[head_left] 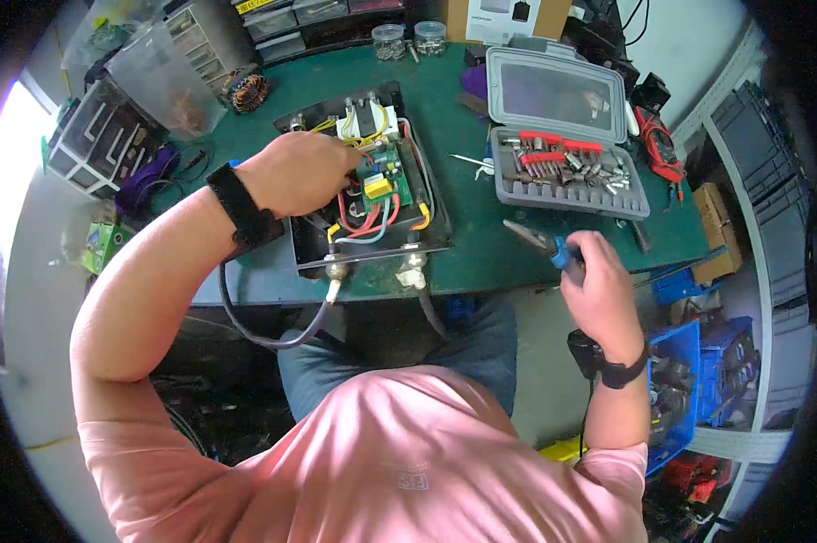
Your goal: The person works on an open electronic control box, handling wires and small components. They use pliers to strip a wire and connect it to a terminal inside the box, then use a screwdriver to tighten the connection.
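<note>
My right hand [598, 288] grips a pair of pliers [530, 237] by the blue handles, over the front edge of the green table, jaws pointing left. In an open black housing [313, 249] sits a green circuit board [406, 192] with a yellow component [377, 186]. Red, yellow and pale blue wires loop around the board. My left hand [301, 172] reaches over the housing's left side, its fingers curled down at the board. What they hold, if anything, is hidden. Thick black cables [286, 342] leave the housing's front through fittings.
A grey case [571, 201] of sockets and bits lies open at right, a small white-handled tool [473, 164] beside it. Red test leads [659, 149] are farther right. Drawers [304, 36] and clear jars [388, 42] line the back. Blue bins [675, 398] stand below right.
</note>
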A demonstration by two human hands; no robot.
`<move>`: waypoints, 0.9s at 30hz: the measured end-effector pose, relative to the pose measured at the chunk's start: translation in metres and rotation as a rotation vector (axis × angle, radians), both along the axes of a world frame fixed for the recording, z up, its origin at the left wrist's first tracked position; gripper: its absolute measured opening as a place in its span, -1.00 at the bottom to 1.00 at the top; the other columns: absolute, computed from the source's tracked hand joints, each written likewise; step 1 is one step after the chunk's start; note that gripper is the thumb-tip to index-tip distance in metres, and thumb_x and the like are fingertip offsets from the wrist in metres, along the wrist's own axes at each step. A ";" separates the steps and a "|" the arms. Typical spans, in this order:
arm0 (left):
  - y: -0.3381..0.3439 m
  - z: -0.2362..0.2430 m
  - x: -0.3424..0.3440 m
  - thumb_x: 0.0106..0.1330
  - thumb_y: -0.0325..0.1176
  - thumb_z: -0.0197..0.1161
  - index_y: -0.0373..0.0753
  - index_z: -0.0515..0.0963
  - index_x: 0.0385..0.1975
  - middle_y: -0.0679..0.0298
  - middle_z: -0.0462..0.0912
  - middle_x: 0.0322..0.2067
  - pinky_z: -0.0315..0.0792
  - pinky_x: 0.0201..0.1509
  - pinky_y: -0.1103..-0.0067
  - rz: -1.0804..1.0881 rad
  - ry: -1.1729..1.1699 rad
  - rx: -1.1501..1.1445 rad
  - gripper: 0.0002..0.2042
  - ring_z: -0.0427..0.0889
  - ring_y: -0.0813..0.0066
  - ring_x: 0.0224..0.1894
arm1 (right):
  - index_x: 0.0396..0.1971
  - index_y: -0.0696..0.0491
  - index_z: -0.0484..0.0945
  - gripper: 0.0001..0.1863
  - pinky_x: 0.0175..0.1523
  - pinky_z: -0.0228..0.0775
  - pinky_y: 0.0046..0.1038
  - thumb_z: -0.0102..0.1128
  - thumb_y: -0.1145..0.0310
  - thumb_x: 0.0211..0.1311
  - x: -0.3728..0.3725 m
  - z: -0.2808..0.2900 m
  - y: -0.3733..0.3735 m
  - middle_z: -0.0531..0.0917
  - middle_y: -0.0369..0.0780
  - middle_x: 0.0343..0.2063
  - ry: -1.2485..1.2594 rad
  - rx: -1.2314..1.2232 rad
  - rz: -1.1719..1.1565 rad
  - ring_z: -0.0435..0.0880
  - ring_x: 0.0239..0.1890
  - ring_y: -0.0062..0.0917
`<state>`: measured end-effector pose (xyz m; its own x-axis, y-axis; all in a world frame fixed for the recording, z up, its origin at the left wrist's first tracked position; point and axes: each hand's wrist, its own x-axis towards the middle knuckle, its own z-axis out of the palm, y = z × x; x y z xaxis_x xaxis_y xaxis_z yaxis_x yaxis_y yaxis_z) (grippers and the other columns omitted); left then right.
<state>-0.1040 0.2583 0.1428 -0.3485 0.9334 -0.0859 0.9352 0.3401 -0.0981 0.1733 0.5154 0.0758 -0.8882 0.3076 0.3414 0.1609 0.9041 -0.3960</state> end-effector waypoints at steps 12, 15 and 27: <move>0.005 -0.010 0.001 0.23 -0.35 0.14 -0.29 0.52 -0.36 0.02 0.61 -0.36 0.49 -0.17 0.21 -0.001 0.055 -0.049 -0.86 0.61 -0.02 -0.24 | -0.17 0.07 0.43 -0.57 -0.10 0.47 -0.17 0.31 0.52 -0.12 -0.003 -0.037 0.002 0.52 -0.13 -0.23 -0.051 0.052 -0.067 0.53 -0.12 -0.13; 0.007 -0.007 0.001 0.20 -0.34 0.15 -0.30 0.53 -0.40 0.02 0.61 -0.37 0.48 -0.17 0.20 0.004 0.035 -0.045 -0.86 0.61 -0.02 -0.23 | -0.18 0.07 0.44 -0.59 -0.13 0.48 -0.17 0.33 0.50 -0.12 -0.009 -0.037 0.003 0.51 -0.12 -0.25 -0.033 0.134 -0.109 0.53 -0.14 -0.13; 0.002 -0.011 0.001 0.16 -0.37 0.18 -0.31 0.53 -0.42 0.01 0.62 -0.36 0.49 -0.15 0.20 0.014 0.056 0.025 -0.87 0.62 -0.03 -0.24 | -0.23 0.07 0.48 -0.66 -0.14 0.46 -0.16 0.37 0.32 0.00 -0.018 -0.040 0.007 0.53 -0.12 -0.29 -0.038 0.060 -0.146 0.55 -0.16 -0.11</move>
<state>-0.1033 0.2604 0.1316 -0.3650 0.9300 -0.0427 0.9237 0.3560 -0.1417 0.1549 0.5228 0.0355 -0.8482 0.4145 0.3299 0.3064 0.8918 -0.3329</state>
